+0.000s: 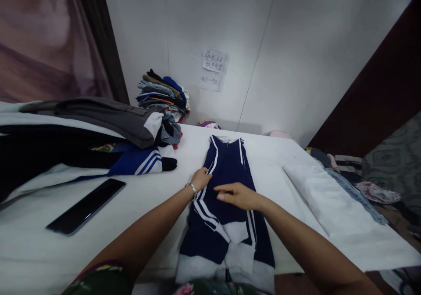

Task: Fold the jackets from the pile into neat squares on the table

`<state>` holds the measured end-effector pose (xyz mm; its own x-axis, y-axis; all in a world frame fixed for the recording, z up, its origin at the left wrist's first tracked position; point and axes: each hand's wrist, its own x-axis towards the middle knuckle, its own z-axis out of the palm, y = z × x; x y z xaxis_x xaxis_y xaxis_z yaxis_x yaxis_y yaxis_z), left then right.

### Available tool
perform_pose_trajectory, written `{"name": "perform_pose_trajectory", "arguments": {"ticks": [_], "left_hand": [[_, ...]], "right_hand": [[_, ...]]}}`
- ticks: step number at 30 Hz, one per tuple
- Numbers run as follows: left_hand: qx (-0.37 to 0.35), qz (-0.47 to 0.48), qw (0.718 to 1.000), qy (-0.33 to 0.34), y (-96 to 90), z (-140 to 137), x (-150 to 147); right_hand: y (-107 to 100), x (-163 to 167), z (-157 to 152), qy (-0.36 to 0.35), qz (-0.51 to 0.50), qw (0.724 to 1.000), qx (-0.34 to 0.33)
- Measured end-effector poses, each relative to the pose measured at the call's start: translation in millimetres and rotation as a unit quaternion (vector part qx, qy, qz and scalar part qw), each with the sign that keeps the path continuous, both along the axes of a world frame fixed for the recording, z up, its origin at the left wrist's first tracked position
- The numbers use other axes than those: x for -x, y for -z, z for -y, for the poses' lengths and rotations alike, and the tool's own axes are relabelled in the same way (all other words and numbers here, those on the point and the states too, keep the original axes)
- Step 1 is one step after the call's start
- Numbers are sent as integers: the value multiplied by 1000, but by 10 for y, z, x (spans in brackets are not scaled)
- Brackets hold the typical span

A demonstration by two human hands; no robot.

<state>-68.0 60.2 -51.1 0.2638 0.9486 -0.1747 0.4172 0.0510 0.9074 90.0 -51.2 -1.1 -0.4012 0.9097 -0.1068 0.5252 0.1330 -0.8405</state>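
A navy jacket (226,165) with white stripes lies lengthwise on the white table (158,224), its sleeves folded in over the body. The hem and cuffs are pale grey, and a small zip pull shows near the collar. My left hand (201,180), with a silver bracelet on the wrist, pinches the striped left edge of the jacket about halfway along. Just right of it, my right hand (238,195) is over the middle of the jacket with its fingers stretched out and thumb apart. Whether those fingertips touch the cloth is hard to tell.
A dark phone (87,207) lies on the left. Beyond it are loosely piled trousers (105,115) and a blue striped garment (138,161). Folded clothes (162,93) are stacked by the wall under handwritten paper signs (213,69). White folded cloth (329,198) lies on the right.
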Motion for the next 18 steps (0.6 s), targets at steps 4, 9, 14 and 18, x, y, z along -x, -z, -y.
{"name": "perform_pose_trajectory", "arguments": {"ticks": [4,9,14,18], "left_hand": [[-83,-106,991,8,-36,95,123],[-67,-162,984,9,-39,271,492],[118,-24,993,6,65,562,671],[158,83,982,58,-33,686,543]], "right_hand": [[184,-530,-127,263,-35,957,-121],[546,-1143,-16,468,-78,880,15],[675,-1115,220,421,-181,876,150],[638,-932,216,361,-254,877,189]]}}
